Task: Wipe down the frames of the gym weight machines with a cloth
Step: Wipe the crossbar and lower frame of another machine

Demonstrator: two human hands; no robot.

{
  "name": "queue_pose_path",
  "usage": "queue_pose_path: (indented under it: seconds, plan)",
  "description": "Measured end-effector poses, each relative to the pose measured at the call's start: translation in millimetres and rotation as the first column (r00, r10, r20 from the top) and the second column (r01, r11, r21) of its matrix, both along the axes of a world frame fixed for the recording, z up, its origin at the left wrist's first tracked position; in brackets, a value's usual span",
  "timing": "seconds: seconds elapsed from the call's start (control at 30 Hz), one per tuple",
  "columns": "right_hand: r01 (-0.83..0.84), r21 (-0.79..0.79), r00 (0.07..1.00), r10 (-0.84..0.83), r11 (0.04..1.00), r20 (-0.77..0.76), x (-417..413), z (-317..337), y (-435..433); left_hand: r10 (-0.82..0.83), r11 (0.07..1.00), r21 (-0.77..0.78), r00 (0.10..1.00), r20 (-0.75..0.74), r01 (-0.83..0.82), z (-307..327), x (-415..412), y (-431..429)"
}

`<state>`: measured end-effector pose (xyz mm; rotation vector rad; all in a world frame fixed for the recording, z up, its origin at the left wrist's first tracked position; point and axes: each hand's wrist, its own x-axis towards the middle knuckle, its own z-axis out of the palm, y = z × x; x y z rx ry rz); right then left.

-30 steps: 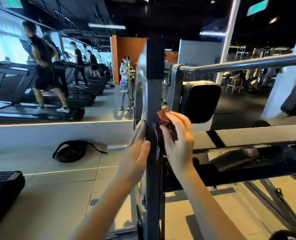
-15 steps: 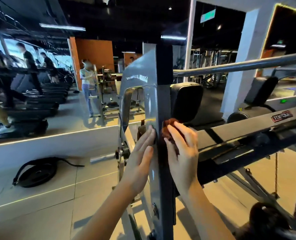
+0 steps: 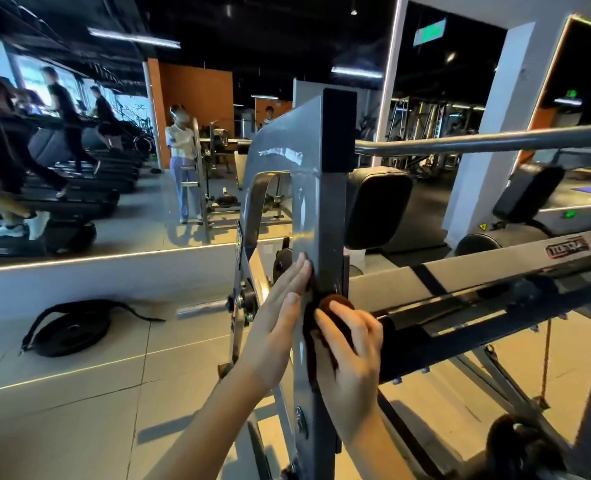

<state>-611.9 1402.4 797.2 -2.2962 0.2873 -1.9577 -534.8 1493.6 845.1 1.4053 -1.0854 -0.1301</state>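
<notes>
A grey upright frame post (image 3: 321,188) of a weight machine stands right in front of me, capped in black at the top. My right hand (image 3: 351,355) presses a dark brown cloth (image 3: 335,303) against the post's near edge, fingers curled over it. Most of the cloth is hidden under that hand. My left hand (image 3: 280,317) lies flat on the post's left face, fingers straight and pointing up.
A grey arm with a red label (image 3: 564,249) and a steel bar (image 3: 495,142) run off to the right. Black pads (image 3: 377,206) sit behind the post. A weight plate with a strap (image 3: 69,329) lies on the tiled floor left. A large wall mirror reflects people on treadmills.
The view has shifted up and left around the post, showing its left face. My right hand has slid the cloth slightly down the post; the left hand stays flat on it.
</notes>
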Motion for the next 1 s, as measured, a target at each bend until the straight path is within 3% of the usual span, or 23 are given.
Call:
queue_pose_path:
  seconds: [0.23,0.43,0.63,0.83,1.0]
  plan:
    - [-0.028,0.025,0.986,0.024,0.999,0.162,30,96,-22,-0.023,0.998,-0.051,1.000,0.011,0.024,-1,2,0]
    - [-0.023,0.017,0.998,0.022,1.000,0.067,4,24,-10,-0.047,0.997,-0.068,0.998,-0.031,0.045,1,2,0]
    - [-0.024,0.060,0.986,0.014,0.998,0.166,29,109,-26,-0.008,1.000,-0.030,1.000,-0.021,0.007,0,1,1]
    - [0.041,0.036,0.999,-0.040,0.999,-0.010,-4,26,-12,-0.052,0.995,-0.081,0.998,-0.020,0.050,-1,0,-1]
    - [0.046,0.068,0.992,-0.053,0.997,0.113,21,96,-20,-0.005,0.998,-0.065,1.000,0.010,0.005,-1,1,-1]
